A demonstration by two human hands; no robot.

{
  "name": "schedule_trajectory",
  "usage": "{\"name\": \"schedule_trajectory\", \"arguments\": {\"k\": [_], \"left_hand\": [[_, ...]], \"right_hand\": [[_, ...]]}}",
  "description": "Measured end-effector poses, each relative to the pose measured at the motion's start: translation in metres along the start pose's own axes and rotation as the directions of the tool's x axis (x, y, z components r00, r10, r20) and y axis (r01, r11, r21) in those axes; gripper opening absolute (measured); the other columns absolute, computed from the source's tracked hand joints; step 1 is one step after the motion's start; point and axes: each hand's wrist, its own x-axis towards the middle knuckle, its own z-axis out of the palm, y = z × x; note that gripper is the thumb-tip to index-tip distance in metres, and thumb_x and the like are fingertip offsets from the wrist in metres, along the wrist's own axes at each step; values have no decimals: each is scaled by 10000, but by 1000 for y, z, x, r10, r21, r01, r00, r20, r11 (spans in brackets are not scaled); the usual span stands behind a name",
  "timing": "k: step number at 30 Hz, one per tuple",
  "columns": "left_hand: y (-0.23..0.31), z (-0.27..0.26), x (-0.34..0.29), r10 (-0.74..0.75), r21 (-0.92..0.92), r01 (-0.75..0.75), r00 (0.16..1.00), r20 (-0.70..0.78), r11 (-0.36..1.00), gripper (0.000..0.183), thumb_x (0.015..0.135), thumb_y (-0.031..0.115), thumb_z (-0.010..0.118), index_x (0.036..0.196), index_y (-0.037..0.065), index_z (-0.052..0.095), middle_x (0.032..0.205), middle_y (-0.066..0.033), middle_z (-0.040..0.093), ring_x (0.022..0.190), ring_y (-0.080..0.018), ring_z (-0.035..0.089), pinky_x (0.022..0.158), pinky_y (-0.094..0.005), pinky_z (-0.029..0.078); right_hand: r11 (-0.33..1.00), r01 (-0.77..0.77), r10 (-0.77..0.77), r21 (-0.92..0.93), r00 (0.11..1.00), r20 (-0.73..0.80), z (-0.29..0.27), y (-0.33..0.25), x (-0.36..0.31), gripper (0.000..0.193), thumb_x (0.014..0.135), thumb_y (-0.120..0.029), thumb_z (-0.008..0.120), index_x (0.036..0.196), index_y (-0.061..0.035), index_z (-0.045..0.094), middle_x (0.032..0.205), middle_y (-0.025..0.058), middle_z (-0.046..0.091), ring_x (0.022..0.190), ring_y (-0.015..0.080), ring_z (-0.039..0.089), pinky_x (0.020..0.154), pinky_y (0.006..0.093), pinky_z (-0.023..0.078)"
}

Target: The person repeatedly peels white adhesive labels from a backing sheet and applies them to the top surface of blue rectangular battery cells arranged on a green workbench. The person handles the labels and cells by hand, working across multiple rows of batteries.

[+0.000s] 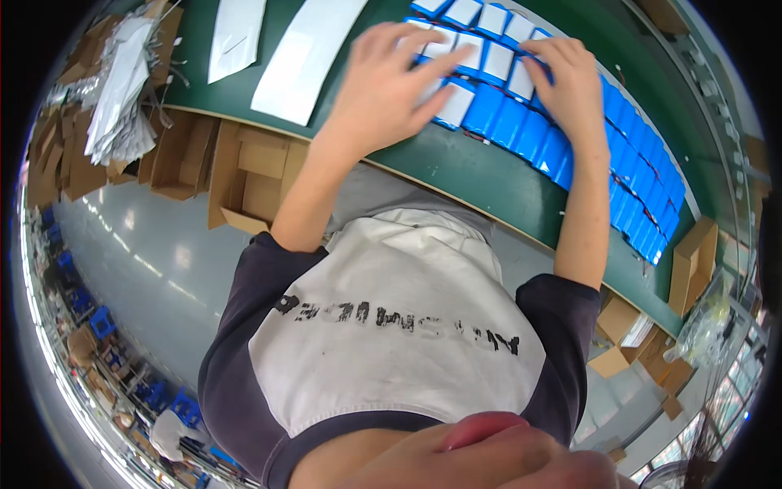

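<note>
Rows of blue-wrapped battery packs (pixel 521 126) with thin wires lie on the green table. Several packs in the left part of the rows carry white rectangular pads (pixel 497 61). My left hand (pixel 383 94) hovers over the left end of these rows, fingers spread and slightly blurred, with nothing visible in it. One white-topped pack (pixel 458 104) lies just beside its thumb. At the right edge of the white-topped packs, my right hand (pixel 568 85) has its thumb and forefinger tips close together. What lies between those tips is too small to tell.
Two white sheets (pixel 305 61) lie on the green tabletop (pixel 440 171) to the left. Open cardboard boxes (pixel 252 171) stand below the table's near edge. Stacked white strips (pixel 122 90) rest at far left. Another carton (pixel 694 265) and clear plastic bags (pixel 705 322) are at right.
</note>
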Motion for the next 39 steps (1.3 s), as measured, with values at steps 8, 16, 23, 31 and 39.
{"name": "schedule_trajectory", "arguments": {"k": [8,16,23,31,39], "left_hand": [[-43,-91,-125,-449,144,431,882,141,891,353,937,209,734,1272,99,710,1332,-115,666,1208,-340,606,1022,-461,485],[1,-82,-89,-903,-889,406,429,-17,210,277,1096,164,535,1202,-62,656,983,-45,709,873,-105,681,748,-294,566],[27,-66,-94,-757,-966,254,639,139,37,319,1044,131,599,1317,-27,557,1171,-121,697,1010,-194,689,943,-332,522],[10,-35,-103,-350,-312,353,934,67,882,533,739,-47,741,1263,5,656,1225,-225,703,1140,-372,698,916,-370,571],[-17,-36,-95,-435,-145,410,843,-317,901,405,893,-117,545,1245,15,696,1138,-118,763,948,-262,755,813,-313,582]], "right_hand": [[964,-122,167,236,969,-181,-37,-32,7,103,894,-31,739,989,-63,761,906,61,715,832,187,674,769,294,522],[389,-360,313,848,917,246,17,-176,-6,118,925,-84,727,1033,-35,719,875,31,721,735,95,633,687,237,504],[266,-292,394,919,903,172,36,-209,-3,183,908,-78,770,1020,-1,647,890,67,703,765,130,661,691,268,540],[-152,-319,394,935,848,354,32,-197,-19,127,969,-43,702,1049,1,614,905,52,689,822,107,648,779,274,544],[424,-289,607,858,794,-33,-5,-150,-41,129,1027,-32,577,1147,4,548,1028,95,683,889,153,658,822,290,526]]}}
